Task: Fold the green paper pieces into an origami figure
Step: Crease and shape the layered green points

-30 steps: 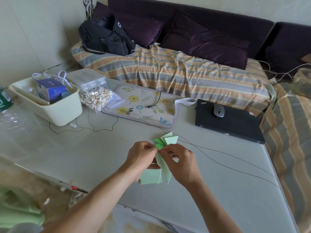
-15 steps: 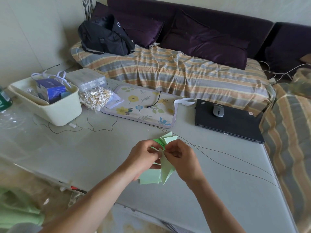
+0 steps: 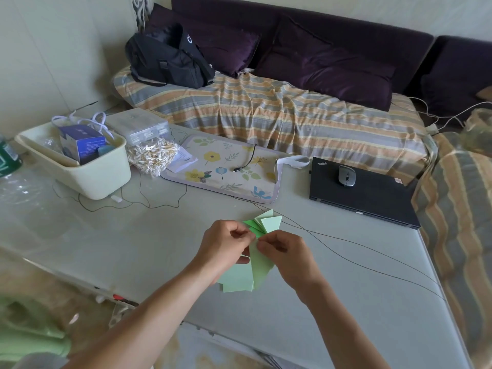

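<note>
green paper pieces (image 3: pixel 255 265): thin matt paper, smooth, with sharp creases, pinched in both grips
table (image 3: pixel 133 251): smooth pale top with a soft sheen, under the grips
floral mat (image 3: pixel 226 166): printed, matt, soft-looking, beyond the grips
laptop (image 3: pixel 364 193): matt black shell, beyond and right of the grips
mouse (image 3: pixel 346 176): grey plastic, slight gloss, on the laptop
tub (image 3: pixel 87 177): cream plastic, smooth, far left of the grips
cotton swabs bag (image 3: pixel 153 155): clear glossy film
sofa cover (image 3: pixel 279 121): striped woven cloth, wrinkled
cushions (image 3: pixel 327 65): dark purple velvety cloth
black bag (image 3: pixel 167 59): matt fabric
</note>
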Demonstrator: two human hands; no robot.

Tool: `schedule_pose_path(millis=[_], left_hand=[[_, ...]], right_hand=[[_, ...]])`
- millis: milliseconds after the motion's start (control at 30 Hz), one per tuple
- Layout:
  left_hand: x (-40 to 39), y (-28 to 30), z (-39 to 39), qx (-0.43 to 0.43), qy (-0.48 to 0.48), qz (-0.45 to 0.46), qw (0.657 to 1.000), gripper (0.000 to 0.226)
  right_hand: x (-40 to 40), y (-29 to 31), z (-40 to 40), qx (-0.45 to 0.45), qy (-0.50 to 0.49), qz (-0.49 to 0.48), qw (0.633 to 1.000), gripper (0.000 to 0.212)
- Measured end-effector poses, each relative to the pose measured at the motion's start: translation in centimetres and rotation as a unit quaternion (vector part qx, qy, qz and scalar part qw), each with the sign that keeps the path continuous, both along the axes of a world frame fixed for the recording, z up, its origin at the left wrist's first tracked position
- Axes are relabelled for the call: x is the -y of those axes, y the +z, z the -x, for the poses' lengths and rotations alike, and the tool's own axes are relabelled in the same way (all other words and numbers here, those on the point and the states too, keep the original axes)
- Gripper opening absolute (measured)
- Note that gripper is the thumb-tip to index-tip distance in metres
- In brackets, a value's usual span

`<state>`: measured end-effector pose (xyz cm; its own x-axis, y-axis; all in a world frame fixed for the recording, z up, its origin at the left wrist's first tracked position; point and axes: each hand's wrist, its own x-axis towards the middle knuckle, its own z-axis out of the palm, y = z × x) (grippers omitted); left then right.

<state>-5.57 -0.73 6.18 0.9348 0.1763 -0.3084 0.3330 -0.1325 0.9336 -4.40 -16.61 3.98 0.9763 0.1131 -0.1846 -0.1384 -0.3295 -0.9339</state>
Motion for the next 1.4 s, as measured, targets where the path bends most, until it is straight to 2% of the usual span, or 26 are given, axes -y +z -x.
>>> schedule_pose_path(millis=[267, 400, 567, 767, 933, 1033, 1133, 1300, 1400], left_hand=[[-0.7, -0.1, -0.6, -0.01, 0.045, 0.05, 0.998, 0.005], [-0.6, -0.5, -0.7, -0.01, 0.055, 0.052, 0.997, 0.004], [-0.9, -1.1, -1.1, 0.001, 0.092, 0.053, 0.994, 0.006], [-0.7, -0.8, -1.1, -0.052, 0.089, 0.133, 0.986, 0.007], [-0.6, -0.6, -1.2, -0.054, 0.101, 0.172, 0.978, 0.008], [-0.6, -0.3, -1.0, -0.049, 0.097, 0.186, 0.977, 0.009], [-0.7, -0.2, -0.8, -0.036, 0.079, 0.166, 0.982, 0.012], [-0.7, -0.6, -0.5, 0.013, 0.028, 0.066, 0.997, 0.018], [-0.7, -0.8, -0.5, 0.039, 0.042, 0.021, 0.998, 0.018]], right_hand=[[0.4, -0.3, -0.3, -0.039, -0.013, -0.03, 0.999, 0.012], [0.3, -0.6, -0.3, -0.037, -0.007, -0.017, 0.999, 0.014], [0.4, -0.1, -0.3, -0.043, -0.037, -0.049, 0.997, 0.014], [0.4, -0.4, -0.4, -0.025, -0.05, -0.04, 0.998, 0.015], [0.3, -0.2, -0.3, -0.063, -0.047, -0.1, 0.992, 0.016], [0.5, -0.1, -0.2, -0.06, -0.046, -0.101, 0.992, 0.014], [0.5, -0.1, -0.2, -0.039, -0.061, -0.077, 0.994, 0.013], [0.6, -0.4, -0.3, -0.015, -0.074, -0.023, 0.997, 0.023], [0.5, -0.4, -0.2, -0.01, -0.066, -0.002, 0.998, 0.025]])
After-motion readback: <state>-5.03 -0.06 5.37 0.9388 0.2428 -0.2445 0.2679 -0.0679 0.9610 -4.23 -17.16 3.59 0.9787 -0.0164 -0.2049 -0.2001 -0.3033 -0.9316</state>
